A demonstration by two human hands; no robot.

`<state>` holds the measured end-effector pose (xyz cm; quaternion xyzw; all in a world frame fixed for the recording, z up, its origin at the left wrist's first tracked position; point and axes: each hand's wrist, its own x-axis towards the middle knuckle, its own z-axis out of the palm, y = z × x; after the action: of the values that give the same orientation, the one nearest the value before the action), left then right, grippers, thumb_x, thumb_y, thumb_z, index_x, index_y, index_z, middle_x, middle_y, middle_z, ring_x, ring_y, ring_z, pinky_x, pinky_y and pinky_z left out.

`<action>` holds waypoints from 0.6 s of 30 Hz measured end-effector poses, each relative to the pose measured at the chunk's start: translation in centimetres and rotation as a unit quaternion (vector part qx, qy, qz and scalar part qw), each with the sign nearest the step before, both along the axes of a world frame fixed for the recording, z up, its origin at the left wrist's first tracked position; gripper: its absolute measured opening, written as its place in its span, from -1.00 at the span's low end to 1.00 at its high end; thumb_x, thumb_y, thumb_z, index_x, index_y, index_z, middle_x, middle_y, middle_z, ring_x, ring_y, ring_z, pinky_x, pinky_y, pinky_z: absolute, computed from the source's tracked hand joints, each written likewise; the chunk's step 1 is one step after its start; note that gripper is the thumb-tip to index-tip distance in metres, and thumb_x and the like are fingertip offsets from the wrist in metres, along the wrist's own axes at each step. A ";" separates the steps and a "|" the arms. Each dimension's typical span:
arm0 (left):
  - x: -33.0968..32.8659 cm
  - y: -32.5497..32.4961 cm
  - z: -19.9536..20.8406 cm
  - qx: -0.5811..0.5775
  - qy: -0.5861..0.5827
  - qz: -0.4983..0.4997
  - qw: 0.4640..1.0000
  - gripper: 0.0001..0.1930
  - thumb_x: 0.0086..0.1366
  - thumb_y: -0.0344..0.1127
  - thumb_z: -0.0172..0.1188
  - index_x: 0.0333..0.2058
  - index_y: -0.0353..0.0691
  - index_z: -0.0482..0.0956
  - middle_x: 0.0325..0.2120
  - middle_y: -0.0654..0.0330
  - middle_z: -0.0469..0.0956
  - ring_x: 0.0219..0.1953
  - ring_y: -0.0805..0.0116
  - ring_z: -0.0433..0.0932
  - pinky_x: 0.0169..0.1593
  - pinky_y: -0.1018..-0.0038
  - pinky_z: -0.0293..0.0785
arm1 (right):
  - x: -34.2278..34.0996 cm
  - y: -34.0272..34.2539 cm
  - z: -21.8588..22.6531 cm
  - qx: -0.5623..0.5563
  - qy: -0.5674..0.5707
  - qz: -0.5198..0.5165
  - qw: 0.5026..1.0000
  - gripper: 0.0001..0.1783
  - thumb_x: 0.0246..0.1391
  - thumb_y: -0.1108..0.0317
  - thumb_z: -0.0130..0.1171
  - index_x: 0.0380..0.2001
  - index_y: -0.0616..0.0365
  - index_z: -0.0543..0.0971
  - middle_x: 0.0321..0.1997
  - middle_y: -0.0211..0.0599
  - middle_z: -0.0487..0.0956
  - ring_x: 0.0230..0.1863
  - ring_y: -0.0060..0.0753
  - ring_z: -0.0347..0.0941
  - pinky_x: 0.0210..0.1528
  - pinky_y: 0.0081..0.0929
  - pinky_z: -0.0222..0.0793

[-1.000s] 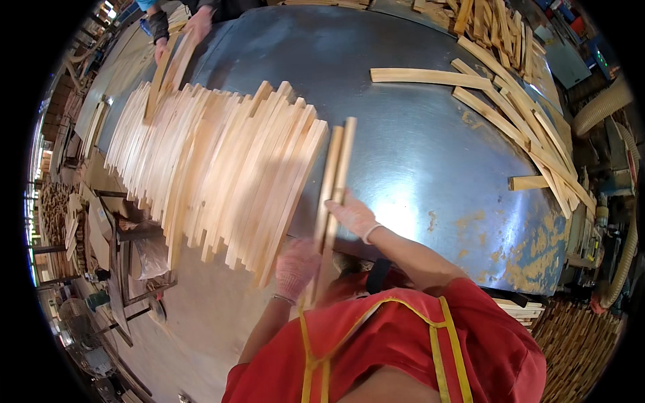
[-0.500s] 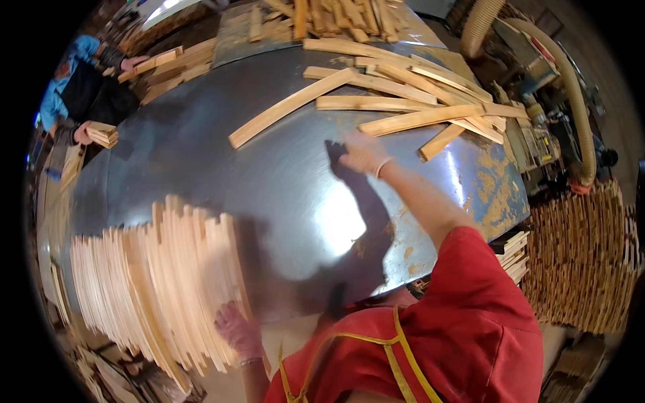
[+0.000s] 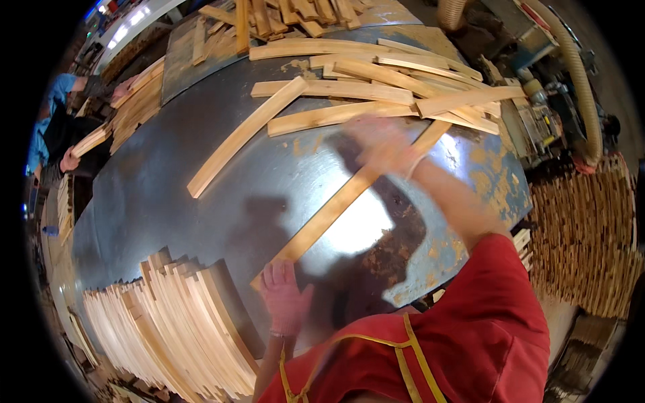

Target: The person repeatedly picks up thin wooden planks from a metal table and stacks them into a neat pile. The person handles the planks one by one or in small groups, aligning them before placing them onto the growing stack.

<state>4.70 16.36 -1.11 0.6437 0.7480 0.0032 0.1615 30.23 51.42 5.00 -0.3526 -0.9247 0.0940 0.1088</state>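
Note:
A long pale wooden slat [image 3: 329, 215] lies diagonally on the grey metal table [image 3: 168, 181]. It runs from the near edge toward the far right. My left hand [image 3: 285, 299], in a pink glove, presses down on its near end. My right hand [image 3: 381, 142] is blurred by motion and grips the slat's far part, arm stretched out. Just left of my left hand stands a tight row of curved slats [image 3: 168, 329] on edge.
Loose slats [image 3: 349, 87] lie piled across the table's far side, and one separate slat [image 3: 245, 134] lies at an angle. A co-worker in blue sleeves [image 3: 57, 127] handles slats at the far left. At the right are a machine with a ribbed hose [image 3: 578, 74] and stacked slats [image 3: 584, 242].
My right hand reached to the far pile and now has a long slat drawn toward me. My left hand left the row of curved slats and went onto the slat's near end.

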 end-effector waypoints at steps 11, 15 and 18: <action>-4.3 -3.6 0.8 -0.037 -0.131 0.135 0.981 -0.19 0.29 0.04 0.41 0.41 -0.22 0.40 0.13 0.06 0.64 0.17 -0.03 0.62 0.27 0.10 0.51 | 15.7 10.6 -8.2 0.105 -0.298 -0.138 0.939 -0.56 0.10 0.24 0.30 0.09 -0.07 0.63 -0.03 -0.10 0.70 0.09 0.07 0.61 0.12 0.02 0.51; -6.5 -9.9 2.6 0.063 -0.279 0.370 0.884 -0.27 0.35 -0.10 0.38 0.41 -0.30 0.43 0.14 -0.02 0.67 0.17 0.08 0.66 0.25 0.24 0.54 | 0.6 0.5 0.7 -0.158 -0.270 -0.014 0.950 -0.16 -0.14 -0.08 0.50 0.22 -0.01 0.51 -0.02 0.05 0.73 0.05 0.22 0.67 0.11 0.00 0.57; -9.0 -12.9 2.0 0.128 -0.353 0.486 0.789 -0.30 0.35 -0.10 0.36 0.41 -0.23 0.46 0.15 -0.06 0.68 0.13 0.11 0.69 0.19 0.29 0.58 | -7.0 -6.1 -0.7 -0.294 -0.117 -0.068 0.946 0.13 0.03 -0.14 0.39 0.58 0.11 0.22 0.14 0.26 0.68 0.16 0.23 0.63 0.20 -0.06 0.50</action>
<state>-4.27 3.42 0.93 0.1635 0.8458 0.4041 0.3075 23.27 45.28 4.28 -0.4393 -0.8360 0.3125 -0.1025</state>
